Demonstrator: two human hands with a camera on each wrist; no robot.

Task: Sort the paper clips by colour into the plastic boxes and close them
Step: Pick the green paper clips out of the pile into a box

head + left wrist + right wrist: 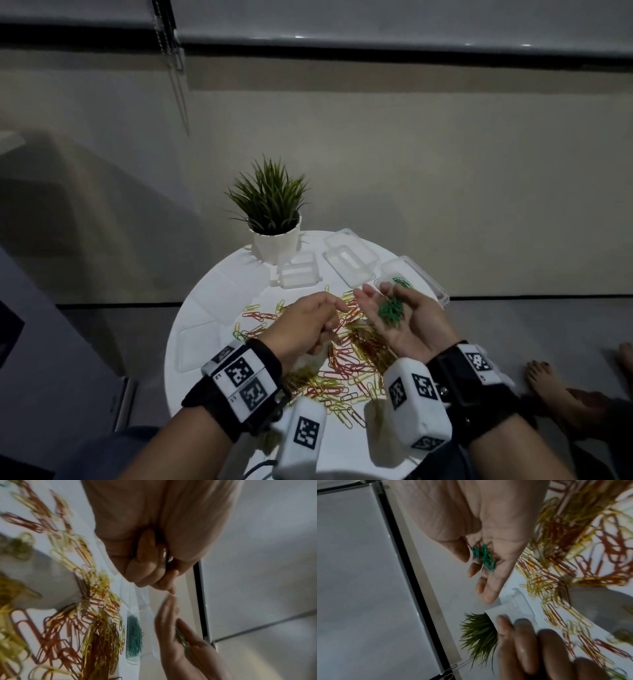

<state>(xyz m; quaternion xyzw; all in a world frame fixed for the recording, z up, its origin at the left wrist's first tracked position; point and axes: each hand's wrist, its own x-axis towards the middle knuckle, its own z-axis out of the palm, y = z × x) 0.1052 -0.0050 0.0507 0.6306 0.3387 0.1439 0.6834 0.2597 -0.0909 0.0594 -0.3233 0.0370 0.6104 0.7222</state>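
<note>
Head view shows the green stage of the sort in hand. The right hand is turned palm up, fingers relaxed, cradling a small heap of green paper clips just in front of the green box, an open clear box at the table's right edge that already holds some green clips. The left hand hovers over the mixed pile, left of the green box, with fingers curled; the left wrist view shows a thin green wire caught between its fingertips, probably one more green clip, though blur makes that uncertain. The pile itself, spread across the round white table, looks red and yellow with few greens left. Two more clear boxes sit further left of the green box: one open, one beside the potted plant.

Next, I judge, the cupped hand must tip over the green box without spilling past its low rim.
</note>
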